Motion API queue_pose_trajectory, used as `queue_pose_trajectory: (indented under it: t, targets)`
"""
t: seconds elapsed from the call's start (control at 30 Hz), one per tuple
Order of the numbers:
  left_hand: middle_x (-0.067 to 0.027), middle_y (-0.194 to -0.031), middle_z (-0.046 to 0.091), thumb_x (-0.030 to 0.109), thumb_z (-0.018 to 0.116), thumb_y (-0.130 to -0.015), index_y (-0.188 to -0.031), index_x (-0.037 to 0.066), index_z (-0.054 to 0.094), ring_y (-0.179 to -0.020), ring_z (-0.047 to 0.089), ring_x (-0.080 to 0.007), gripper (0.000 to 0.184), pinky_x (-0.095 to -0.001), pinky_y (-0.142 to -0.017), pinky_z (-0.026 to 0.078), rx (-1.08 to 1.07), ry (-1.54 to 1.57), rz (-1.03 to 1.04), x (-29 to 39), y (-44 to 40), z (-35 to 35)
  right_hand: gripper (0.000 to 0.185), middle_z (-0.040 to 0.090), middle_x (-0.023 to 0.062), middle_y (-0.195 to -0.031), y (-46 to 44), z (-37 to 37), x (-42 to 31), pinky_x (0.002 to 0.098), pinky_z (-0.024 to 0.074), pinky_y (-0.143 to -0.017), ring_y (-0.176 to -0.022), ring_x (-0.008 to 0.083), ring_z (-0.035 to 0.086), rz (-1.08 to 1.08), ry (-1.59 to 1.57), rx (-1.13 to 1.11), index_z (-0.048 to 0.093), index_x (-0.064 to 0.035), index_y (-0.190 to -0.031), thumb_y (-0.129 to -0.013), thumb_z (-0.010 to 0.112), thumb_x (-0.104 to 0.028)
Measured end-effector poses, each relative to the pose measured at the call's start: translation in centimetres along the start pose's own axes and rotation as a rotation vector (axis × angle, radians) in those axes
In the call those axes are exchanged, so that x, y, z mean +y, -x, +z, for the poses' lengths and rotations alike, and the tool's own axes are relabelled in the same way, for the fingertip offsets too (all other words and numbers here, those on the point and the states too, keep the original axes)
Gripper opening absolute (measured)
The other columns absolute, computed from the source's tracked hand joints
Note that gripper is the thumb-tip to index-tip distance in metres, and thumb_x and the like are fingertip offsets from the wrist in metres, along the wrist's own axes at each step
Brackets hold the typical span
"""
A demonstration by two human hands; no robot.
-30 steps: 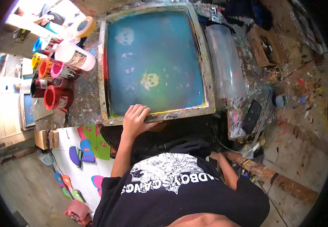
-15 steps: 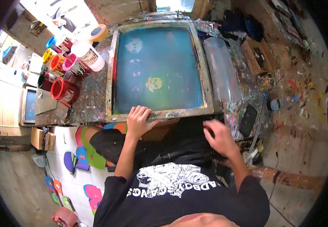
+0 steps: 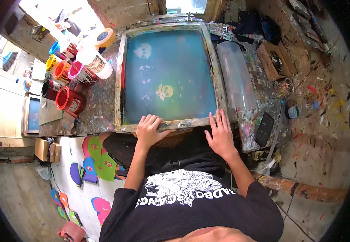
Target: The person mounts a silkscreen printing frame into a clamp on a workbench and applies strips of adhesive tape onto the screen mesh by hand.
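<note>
A screen printing frame (image 3: 118, 92) lies on the worktable, its blue-green mesh (image 3: 175, 68) marked with pale skull shapes. My left hand (image 3: 149, 130) is at the frame's front bar, left of the middle. Its fingers bend over the bar and its thumb points right along the front edge. My right hand (image 3: 221, 135) touches the front right corner of the frame, with fingers stretched forward and the thumb apart. Nothing is held in the right hand. What lies under the frame is hidden.
Several open paint tubs (image 3: 70, 101) and a white bottle (image 3: 96, 62) stand left of the frame. Tape (image 3: 104, 38) is behind them. To the right are a clear plastic sheet (image 3: 237, 74), a black phone (image 3: 264, 129), a small jar (image 3: 294, 111) and a cardboard box (image 3: 275, 60).
My right hand has moved forward from over my lap onto the frame's front right corner, and its fingers have straightened. My left hand stays on the front bar.
</note>
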State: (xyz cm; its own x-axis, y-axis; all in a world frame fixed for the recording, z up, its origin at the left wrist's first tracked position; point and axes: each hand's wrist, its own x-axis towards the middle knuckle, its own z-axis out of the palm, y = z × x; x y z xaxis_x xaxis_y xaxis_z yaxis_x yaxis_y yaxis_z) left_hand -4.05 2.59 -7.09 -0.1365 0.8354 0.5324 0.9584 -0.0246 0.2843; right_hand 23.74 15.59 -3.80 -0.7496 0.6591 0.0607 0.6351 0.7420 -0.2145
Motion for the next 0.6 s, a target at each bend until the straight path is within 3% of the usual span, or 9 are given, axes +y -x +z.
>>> queue_pose_trajectory:
  t: [0.13,0.17,0.2,0.27,0.3,0.47,0.6]
  targets:
    - [-0.0034,-0.087,0.064,0.04,0.092,-0.061,-0.083,0.009,0.066,-0.083,0.062,-0.0253,0.046,-0.0369,-0.075,0.048,-0.053,0.055,-0.043,0.7,-0.7,-0.6,0.069,0.034,0.0288,-0.157,-0.2,-0.9,0.1,0.0526,0.0232,-0.123,-0.151,0.0434,0.023,0.025,-0.074,-0.035,0.04,0.0005,-0.151,-0.094,0.066,-0.029]
    - [-0.0038,-0.088,0.065,0.038,0.093,-0.061,-0.085,0.009,0.066,-0.084,0.062,-0.0257,0.046,-0.0369,-0.076,0.048,-0.076,0.074,-0.071,0.8,-0.9,-0.7,0.064,0.04,0.0263,-0.153,-0.2,-1.4,0.1,0.0505,0.0266,-0.121,-0.148,0.0412,0.03,0.007,-0.065,0.005,0.047,0.0003,-0.146,-0.093,0.066,-0.029]
    - [-0.0041,-0.09,0.065,0.036,0.093,-0.061,-0.086,0.009,0.067,-0.085,0.062,-0.026,0.046,-0.0369,-0.077,0.049,-0.103,0.093,-0.101,1.0,-0.9,-0.9,0.064,0.04,0.0263,-0.153,-0.3,-1.9,0.0,0.0505,0.0266,-0.121,-0.148,0.0412,0.03,0.022,-0.066,0.01,0.047,0.0003,-0.146,-0.093,0.066,-0.029]
    - [-0.0072,-0.098,0.066,0.034,0.094,-0.062,-0.091,0.008,0.068,-0.093,0.062,-0.0285,0.047,-0.0392,-0.083,0.05,-0.142,0.143,-0.139,1.6,-1.3,-1.7,0.056,0.049,0.0241,-0.147,-0.8,-3.4,0.1,0.0499,0.0303,-0.119,-0.143,0.0395,0.039,0.042,-0.254,0.019,0.055,-0.0007,-0.139,-0.093,0.065,-0.03]
    - [-0.0088,-0.102,0.065,0.034,0.094,-0.063,-0.093,0.007,0.068,-0.097,0.062,-0.0298,0.049,-0.0406,-0.086,0.05,-0.139,0.182,-0.165,1.8,-1.7,-2.3,0.047,0.056,0.0205,-0.14,-1.2,-4.0,0.1,0.0486,0.0357,-0.116,-0.135,0.0373,0.048,0.017,-0.267,0.121,0.061,-0.0013,-0.131,-0.092,0.067,-0.027]
    - [-0.0125,-0.115,0.065,0.034,0.092,-0.069,-0.101,0.005,0.068,-0.11,0.061,-0.0322,0.05,-0.0433,-0.097,0.047,-0.189,0.351,-0.315,0.8,-3.3,-4.1,0.042,0.06,0.0184,-0.133,-4.7,-7.7,3.0,0.0465,0.0423,-0.109,-0.127,0.0366,0.054,0.012,-0.334,0.202,0.063,-0.0015,-0.125,-0.09,0.069,-0.023]
    - [-0.0151,-0.111,0.066,0.031,0.087,-0.076,-0.102,0.004,0.068,-0.11,0.062,-0.0341,0.042,-0.0447,-0.096,0.048,-0.129,0.328,-0.338,-2.4,-8.6,-3.5,0.039,0.063,0.0194,-0.126,-11.0,-10.3,6.9,0.0461,0.0464,-0.105,-0.121,0.0378,0.058,-0.004,-0.308,0.245,0.065,-0.0008,-0.12,-0.091,0.069,-0.026]
